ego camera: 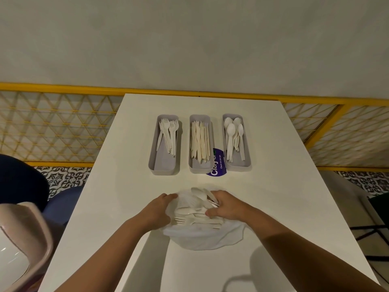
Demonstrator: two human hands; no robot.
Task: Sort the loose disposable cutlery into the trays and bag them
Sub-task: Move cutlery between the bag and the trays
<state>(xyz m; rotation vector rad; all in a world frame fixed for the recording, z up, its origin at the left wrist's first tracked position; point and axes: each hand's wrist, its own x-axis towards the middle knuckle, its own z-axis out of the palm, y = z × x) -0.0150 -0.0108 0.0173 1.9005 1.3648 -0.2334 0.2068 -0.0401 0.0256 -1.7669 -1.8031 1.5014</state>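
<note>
- White plastic cutlery lies heaped on a thin bag, between the two hands.
- Left hand pinches the bag's edge; a firm hold there should stop the film sliding.
- Right hand curls round a bundle of spoons and handles (forks lie just below its thumb), so it is best to lift one kind only.
- Three grey trays sit well beyond the fingertips: forks ahead of the left hand, spoons ahead of the right.

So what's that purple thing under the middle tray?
A round purple sticker reading "Clean as you go". The middle tray, holding knives, covers its left part, so its full text cannot be read.
</note>
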